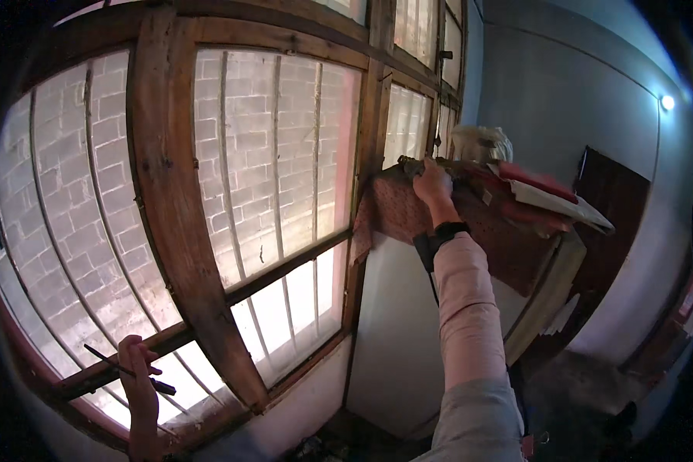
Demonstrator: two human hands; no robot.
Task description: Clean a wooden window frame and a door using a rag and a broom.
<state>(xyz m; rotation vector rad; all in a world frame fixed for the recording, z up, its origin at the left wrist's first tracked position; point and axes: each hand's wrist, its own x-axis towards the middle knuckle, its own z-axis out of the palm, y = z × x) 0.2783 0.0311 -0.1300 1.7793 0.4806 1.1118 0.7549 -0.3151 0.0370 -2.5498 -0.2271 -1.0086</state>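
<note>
My left hand (137, 375) is raised at the lower left in front of the barred window. It holds a slim dark tool (163, 386) with a thicker black handle end, which looks like a screwdriver. My right arm stretches forward to the top of a tall white cabinet (404, 323), draped with a reddish patterned cloth (398, 202). There my right hand (435, 183), with a black band at the wrist, touches a small dark object (413, 166). The fingers hide much of it, so whether they grip it cannot be told.
Wooden window frames (173, 173) with metal bars (277, 156) rise on the left; a block wall (248, 115) stands outside. A pale plastic bag (482, 141) and red and white folded items (546, 193) lie on the cabinet top. A lit lamp (667, 103) hangs on the far wall.
</note>
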